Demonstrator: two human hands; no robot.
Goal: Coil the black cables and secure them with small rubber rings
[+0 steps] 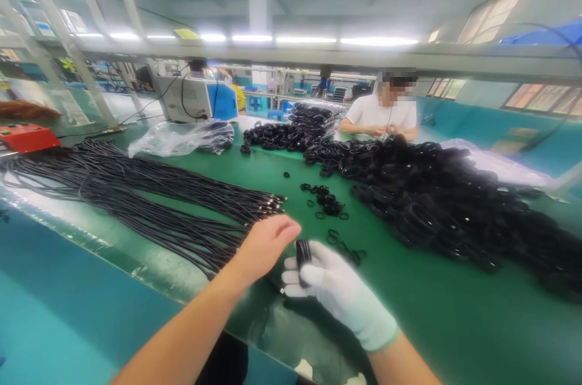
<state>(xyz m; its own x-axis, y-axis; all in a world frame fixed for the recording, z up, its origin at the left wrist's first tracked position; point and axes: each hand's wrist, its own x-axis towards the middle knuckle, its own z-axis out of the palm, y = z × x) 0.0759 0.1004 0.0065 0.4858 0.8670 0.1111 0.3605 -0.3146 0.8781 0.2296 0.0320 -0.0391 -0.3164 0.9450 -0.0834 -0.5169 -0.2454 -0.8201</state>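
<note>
My right hand, in a white glove, holds a small coiled bundle of black cable between thumb and fingers. A small metallic tip shows just below the gloved fingers. Bare and just left of the bundle, my left hand has its fingers pressed together; whatever they may hold is hidden. Long black cables lie side by side to the left, their metallic ends near my left hand. Small black rings are scattered on the green table beyond my hands.
A large heap of coiled black cables spreads over the right side. Further back are a clear plastic bag, a blue and white machine and a red control box at left. A person in a white shirt works across the table.
</note>
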